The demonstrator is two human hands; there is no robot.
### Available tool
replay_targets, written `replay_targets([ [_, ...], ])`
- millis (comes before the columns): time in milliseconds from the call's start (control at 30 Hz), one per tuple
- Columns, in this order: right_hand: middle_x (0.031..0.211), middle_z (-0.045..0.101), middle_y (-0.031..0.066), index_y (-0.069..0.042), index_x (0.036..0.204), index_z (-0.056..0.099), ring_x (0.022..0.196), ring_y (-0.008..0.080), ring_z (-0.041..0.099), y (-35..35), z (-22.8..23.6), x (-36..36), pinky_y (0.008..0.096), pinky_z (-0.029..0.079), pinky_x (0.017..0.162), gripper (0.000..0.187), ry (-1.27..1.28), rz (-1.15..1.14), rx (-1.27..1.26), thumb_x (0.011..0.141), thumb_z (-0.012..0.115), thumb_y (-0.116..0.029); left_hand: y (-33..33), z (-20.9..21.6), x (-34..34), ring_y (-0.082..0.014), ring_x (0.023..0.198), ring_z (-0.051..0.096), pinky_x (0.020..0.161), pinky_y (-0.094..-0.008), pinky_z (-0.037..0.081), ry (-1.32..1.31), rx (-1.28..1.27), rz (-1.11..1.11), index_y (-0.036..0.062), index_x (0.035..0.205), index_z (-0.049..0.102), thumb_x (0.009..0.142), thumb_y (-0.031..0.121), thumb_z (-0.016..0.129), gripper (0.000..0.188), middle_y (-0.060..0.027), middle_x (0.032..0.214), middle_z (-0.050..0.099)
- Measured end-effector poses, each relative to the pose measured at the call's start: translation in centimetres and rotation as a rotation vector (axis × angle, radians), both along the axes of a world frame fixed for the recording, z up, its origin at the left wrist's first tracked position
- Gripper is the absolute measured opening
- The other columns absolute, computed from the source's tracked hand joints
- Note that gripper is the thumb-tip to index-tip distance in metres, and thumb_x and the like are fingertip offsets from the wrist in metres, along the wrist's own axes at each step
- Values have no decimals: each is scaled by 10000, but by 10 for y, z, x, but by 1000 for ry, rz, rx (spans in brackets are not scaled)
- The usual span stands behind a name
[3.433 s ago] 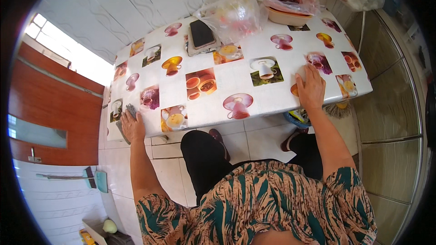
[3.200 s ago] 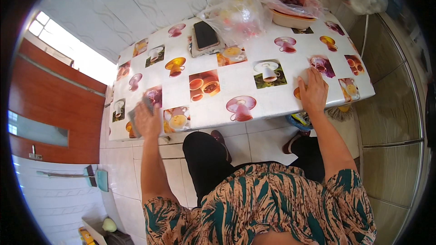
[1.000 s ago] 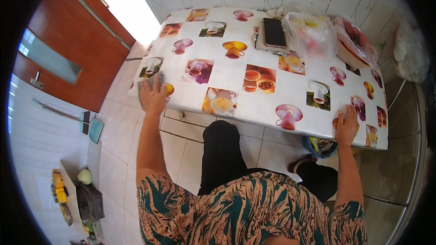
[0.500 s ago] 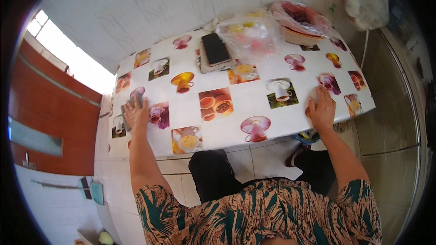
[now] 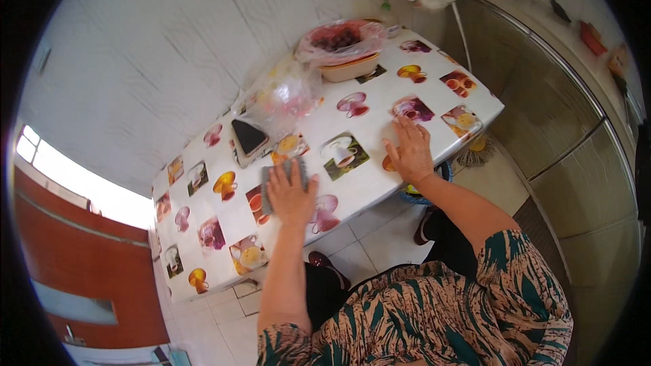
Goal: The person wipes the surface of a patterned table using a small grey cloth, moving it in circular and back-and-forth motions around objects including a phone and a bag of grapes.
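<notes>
My left hand (image 5: 291, 193) lies flat on a grey cloth (image 5: 268, 203), fingers spread, pressing it against the patterned tablecloth (image 5: 366, 132) near the table's front edge. The cloth shows around the fingers and looks folded. Further right, my right hand (image 5: 412, 152) rests palm down on the tabletop by the front edge, its fingers stretched out and nothing in it. Beyond my left hand a dark-screened phone (image 5: 249, 137) lies on a pale, flat item whose kind I cannot make out.
A clear plastic bag (image 5: 281, 95) with blurred contents sits behind the phone, against the wall. Beside it stands a beige tub (image 5: 349, 68) with a bag of dark round fruit (image 5: 339, 39) in it. A mop head (image 5: 477, 154) is on the floor past the table's right end.
My left hand has slid the grey cloth rightward across the table from its left end. My right hand stays near the right front edge. The view has turned to the right.
</notes>
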State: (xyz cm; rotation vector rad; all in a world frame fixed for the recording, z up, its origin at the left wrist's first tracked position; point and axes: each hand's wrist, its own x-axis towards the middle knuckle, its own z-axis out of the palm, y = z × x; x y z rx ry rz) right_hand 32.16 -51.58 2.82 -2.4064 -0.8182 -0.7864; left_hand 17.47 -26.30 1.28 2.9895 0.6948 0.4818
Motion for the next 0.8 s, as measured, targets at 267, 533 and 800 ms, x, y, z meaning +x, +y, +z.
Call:
replay_targets([
  [267,1292,564,192,-26,1205,594,1253,310,485,-7,-5,10,449,297,1080,459,224,224,94,871,614,-339,-46,21,32,-342,1453,213,1163,-511,142,-223,-371,-242,105,1491,330,938,436,500,666,-186,1542,294],
  [533,1358,509,191,-21,1279,546,1315,325,430,85,27,-75,445,321,1085,530,231,584,-129,870,619,-352,14,-12,-38,-315,1343,402,1132,-469,248,-260,-205,77,-1,1290,533,893,175,534,434,-144,1412,491],
  [800,1480,389,153,-49,1393,443,1407,292,307,113,-16,-79,439,229,1147,597,140,621,-250,935,493,-429,-3,-5,-33,-332,1308,429,1121,-466,265,-290,-143,77,-16,1231,552,883,113,508,374,-170,1376,511],
])
